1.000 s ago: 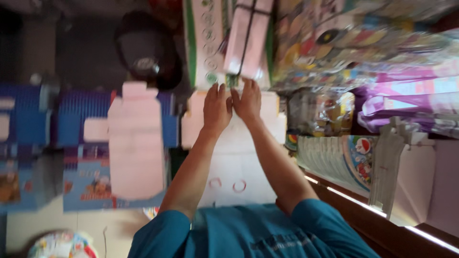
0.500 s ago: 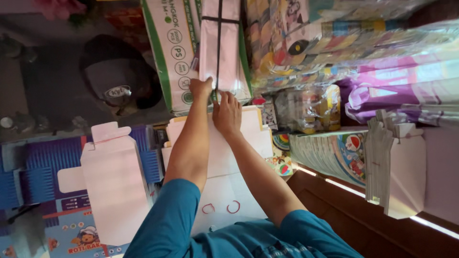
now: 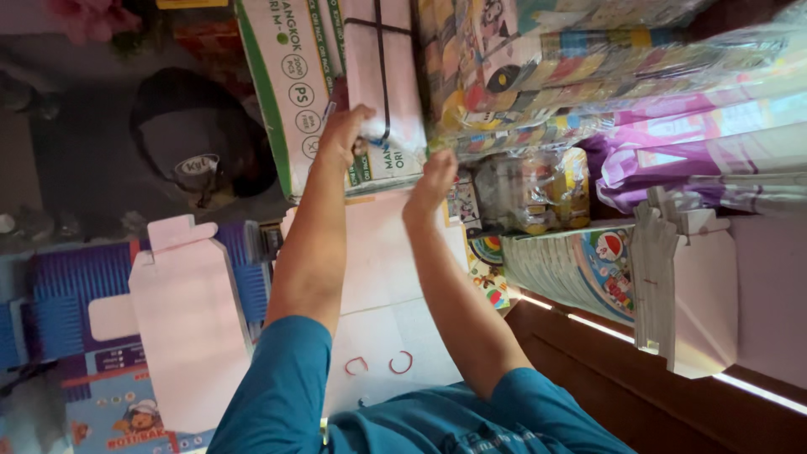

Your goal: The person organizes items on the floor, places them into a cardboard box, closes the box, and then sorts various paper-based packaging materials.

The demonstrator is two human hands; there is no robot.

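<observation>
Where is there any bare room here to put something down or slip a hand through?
The plainest free patch is the pale flat sheet between the two forearms, above two red rubber bands. The dark floor beside the black cap also looks open. Around the left hand and right hand, the strapped bundle and wrapped colourful packs crowd tightly.

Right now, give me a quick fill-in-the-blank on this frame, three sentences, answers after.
1. The left hand grips a pink bundle tied with a ____ strap.
2. The right hand hovers over a flat ____ card sheet.
3. Both sleeves are ____.

Missing words: black; pink; teal
</observation>
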